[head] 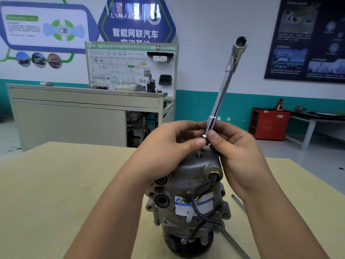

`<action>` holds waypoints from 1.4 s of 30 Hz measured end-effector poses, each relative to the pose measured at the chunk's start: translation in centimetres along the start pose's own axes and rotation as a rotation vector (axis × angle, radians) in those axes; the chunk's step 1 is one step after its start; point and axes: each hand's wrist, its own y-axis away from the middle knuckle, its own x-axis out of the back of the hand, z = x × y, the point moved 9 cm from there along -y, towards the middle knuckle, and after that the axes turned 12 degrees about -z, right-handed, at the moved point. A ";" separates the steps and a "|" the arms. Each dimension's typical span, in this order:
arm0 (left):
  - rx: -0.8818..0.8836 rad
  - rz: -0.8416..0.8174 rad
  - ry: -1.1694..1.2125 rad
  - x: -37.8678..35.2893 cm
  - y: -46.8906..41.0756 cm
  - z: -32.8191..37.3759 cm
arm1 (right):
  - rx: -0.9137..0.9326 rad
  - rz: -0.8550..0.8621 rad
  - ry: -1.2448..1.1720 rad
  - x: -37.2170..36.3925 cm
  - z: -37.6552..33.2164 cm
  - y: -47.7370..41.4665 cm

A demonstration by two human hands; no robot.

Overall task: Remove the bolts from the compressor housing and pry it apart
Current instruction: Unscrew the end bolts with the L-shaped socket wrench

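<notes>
A grey metal compressor [188, 199] stands upright on the wooden table [56, 184], with a blue-and-white label and a black cable on its side. Above its top, my right hand [235, 146] grips the lower end of a long chrome socket wrench [224, 86] that slants up to the right. My left hand [171, 146] pinches a small bolt head [204, 136] at the wrench's lower socket with thumb and fingers. Both hands hover just over the compressor's top housing.
A long metal tool [238, 201] lies on the table right of the compressor, partly hidden by my right forearm. Behind the table stand a grey bench [74, 109] with a training panel, a red tool cabinet [268, 124] and another table at the right.
</notes>
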 end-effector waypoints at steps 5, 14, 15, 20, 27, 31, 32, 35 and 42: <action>0.035 -0.069 -0.044 -0.2 0.0 -0.4 | -0.015 0.023 -0.046 0.4 0.2 0.1; 0.077 0.089 0.068 0.3 0.2 -1.0 | -0.027 0.040 -0.099 0.3 0.4 0.0; 0.079 0.104 0.087 0.4 0.2 -1.1 | -0.028 0.043 -0.102 0.4 0.4 0.0; 0.101 0.147 0.133 0.6 0.3 -1.3 | -0.029 0.056 -0.098 0.7 0.5 0.0; 0.123 0.194 0.124 0.8 0.5 -1.4 | -0.039 0.057 -0.071 0.8 0.6 0.0; 0.128 0.219 0.112 0.8 0.6 -1.4 | -0.028 0.053 -0.075 0.7 0.5 0.0; 0.130 0.217 0.112 0.8 0.6 -1.3 | -0.030 0.054 -0.061 0.7 0.5 0.0; 0.127 0.178 0.107 0.7 0.5 -1.2 | -0.036 0.062 0.017 0.6 0.6 0.1; 0.142 0.075 0.023 0.8 0.6 -1.0 | 0.029 0.020 0.252 -0.2 -0.3 0.0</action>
